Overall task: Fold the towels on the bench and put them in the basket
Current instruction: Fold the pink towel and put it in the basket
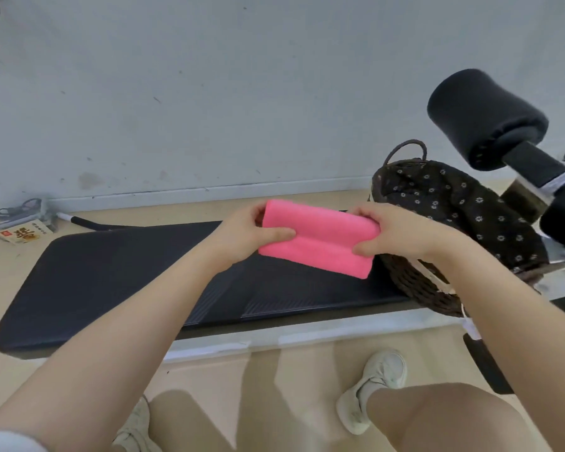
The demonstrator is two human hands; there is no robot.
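2 hands hold 1 folded pink towel (318, 238) above the bench (111, 275): left hand (245, 231) and right hand (392, 231) pinch its ends. Basket (415, 282) just right. Risk: uneven release, fold opens mid-drop.

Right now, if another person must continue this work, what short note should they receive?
Left hand: grips the left end of the folded pink towel.
Right hand: grips its right end.
The towel is held above the black bench, beside the wicker basket at the bench's right end.
Done: this towel looks folded.
Left: place it in the basket. No other towel shows on the bench; the basket's inside shows only its dark flowered lining.
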